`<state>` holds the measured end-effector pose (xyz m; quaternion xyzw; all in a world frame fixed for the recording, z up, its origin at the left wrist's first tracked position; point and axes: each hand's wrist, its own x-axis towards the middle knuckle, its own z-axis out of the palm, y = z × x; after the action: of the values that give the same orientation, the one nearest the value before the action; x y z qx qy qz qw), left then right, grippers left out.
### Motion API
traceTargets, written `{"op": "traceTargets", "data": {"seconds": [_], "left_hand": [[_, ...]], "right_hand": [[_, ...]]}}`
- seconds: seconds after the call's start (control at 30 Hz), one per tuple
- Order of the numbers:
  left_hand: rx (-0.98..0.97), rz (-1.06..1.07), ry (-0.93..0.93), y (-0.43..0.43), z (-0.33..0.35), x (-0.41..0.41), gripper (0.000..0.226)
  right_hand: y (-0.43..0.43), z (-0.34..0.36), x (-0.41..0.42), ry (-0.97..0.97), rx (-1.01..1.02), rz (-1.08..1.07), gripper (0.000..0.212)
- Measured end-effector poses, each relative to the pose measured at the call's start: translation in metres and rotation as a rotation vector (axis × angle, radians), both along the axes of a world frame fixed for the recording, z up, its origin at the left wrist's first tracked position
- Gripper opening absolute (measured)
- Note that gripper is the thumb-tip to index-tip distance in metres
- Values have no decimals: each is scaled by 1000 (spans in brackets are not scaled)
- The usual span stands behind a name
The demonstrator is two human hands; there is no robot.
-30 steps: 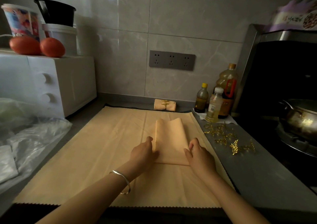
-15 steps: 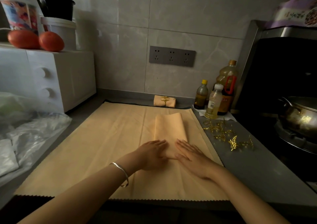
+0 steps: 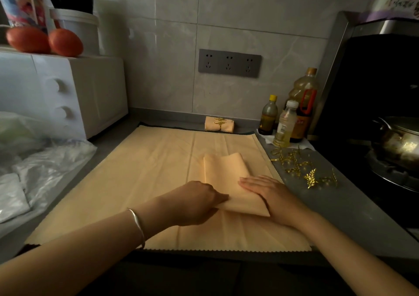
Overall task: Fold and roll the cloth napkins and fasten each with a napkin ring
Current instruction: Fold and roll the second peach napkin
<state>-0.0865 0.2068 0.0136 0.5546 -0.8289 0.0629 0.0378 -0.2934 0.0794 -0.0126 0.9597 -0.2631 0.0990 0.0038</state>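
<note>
A folded peach napkin (image 3: 225, 173) lies on a stack of flat peach napkins (image 3: 147, 182) spread over the counter. My left hand (image 3: 195, 201) pinches the folded napkin's near left corner and lifts its edge. My right hand (image 3: 268, 193) lies flat on the napkin's near right side, fingers pointing left. Several gold leaf-shaped napkin rings (image 3: 303, 169) are scattered on the grey counter to the right. One rolled napkin with a gold ring (image 3: 219, 124) rests against the back wall.
A white microwave (image 3: 61, 96) with two tomatoes (image 3: 45, 41) and tubs on top stands at the left. Plastic bags (image 3: 34, 166) lie before it. Oil bottles (image 3: 288, 118) stand at the back right. A stove with a steel pot (image 3: 399, 141) is at the far right.
Both hands were flat on the folded napkin's middle. Now the left hand has pinched and raised the near left corner, and the right hand has shifted to the right side.
</note>
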Motion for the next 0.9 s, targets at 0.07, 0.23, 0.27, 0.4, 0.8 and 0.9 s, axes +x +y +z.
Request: {"op": "traceTargets", "data": {"seconds": [0.07,0.23,0.27,0.4,0.8,0.9], "left_hand": [[45,-35,-75,1,-3,3,53],[100,84,-42,-7,-4,17,71],[95,110,-29,-11,-4,18,70],[90,172,64,-20,-12,22,57],[-139,346,537,-35,-29,31,17],[-98,407,739,-46,-32,32,16]], "right_hand": [[3,-3,-2,-4,21,-4,57],[5,-2,-3,-30,5,1,54],[4,-2,-4,-32,0,-3,53],[3,-3,-5,-64,-20,-6,47],[-5,-3,3,-616,515,-193,24],[-14,-5,14,-742,583,-307,5]]}}
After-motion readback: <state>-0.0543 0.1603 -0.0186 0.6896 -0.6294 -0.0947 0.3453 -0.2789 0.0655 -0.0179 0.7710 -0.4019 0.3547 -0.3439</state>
